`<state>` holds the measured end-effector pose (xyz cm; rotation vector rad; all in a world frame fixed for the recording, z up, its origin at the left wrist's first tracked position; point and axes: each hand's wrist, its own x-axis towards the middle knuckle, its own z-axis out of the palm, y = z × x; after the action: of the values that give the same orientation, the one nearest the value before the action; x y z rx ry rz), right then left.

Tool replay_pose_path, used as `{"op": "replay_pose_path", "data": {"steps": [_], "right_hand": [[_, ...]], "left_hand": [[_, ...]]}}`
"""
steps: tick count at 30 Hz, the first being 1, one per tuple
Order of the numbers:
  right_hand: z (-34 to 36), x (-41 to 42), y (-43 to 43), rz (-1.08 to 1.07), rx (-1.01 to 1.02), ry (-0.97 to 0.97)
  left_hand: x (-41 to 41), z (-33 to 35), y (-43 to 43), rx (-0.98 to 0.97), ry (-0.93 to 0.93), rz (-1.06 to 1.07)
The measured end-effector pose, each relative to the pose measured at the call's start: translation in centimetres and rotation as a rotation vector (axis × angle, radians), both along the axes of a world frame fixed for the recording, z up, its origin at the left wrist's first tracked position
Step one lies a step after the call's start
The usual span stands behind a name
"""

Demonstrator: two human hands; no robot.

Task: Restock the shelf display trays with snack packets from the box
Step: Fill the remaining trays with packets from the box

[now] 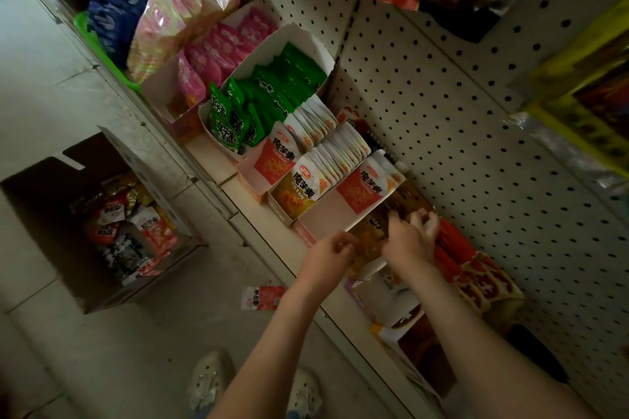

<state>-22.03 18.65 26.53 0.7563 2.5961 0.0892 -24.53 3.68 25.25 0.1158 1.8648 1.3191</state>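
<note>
Shelf tray (372,269), curled fingers (422,218) on brown packets (371,241)

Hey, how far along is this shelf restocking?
Looks done: the green packet tray and the orange packet trays look full. In hand: left hand and right hand are at the brown packet tray. To do: the box holds more packets, and one loose packet lies on the floor.
</note>
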Motion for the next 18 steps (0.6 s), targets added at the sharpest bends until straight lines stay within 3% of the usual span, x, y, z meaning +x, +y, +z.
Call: {"op": "replay_pose_path", "data": {"steps": [10, 18], "right_hand": [[0.0, 0.6, -0.2, -0.074, 0.093, 0.280], [-1.3, 1.3, 0.4, -0.057, 0.187, 0.280]], "left_hand": [[-0.5, 0.2, 1.7, -0.017, 0.014, -0.069], [0.9, -0.9, 7.0, 0.069, -0.247, 0.002]]}}
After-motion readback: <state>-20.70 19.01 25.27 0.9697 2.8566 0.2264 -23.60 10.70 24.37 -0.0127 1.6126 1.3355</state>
